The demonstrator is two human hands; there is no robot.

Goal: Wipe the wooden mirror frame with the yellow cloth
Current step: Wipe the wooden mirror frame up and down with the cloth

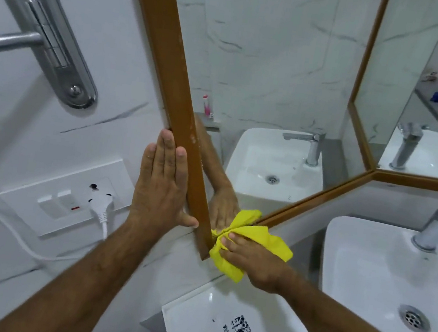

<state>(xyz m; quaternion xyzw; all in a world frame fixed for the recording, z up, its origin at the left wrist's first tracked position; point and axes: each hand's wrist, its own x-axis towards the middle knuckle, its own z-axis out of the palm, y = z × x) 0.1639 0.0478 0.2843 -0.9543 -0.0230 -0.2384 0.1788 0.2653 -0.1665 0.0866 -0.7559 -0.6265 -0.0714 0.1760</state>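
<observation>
Fingers press yellow cloth | frame corner | sink beside

Both forearms bare, reaching in from near edge toward centre of view.

Left hand: open and flat, back toward camera, fingers together and pointing to far side, thumb spread out toward right. Wrist straight, in line with forearm.

Right hand: lower and to right of left hand, back up, fingers curled and bunched, pointing left. Wrist bent slightly, forearm running off to near right corner.

Hands near each other, not touching.
</observation>
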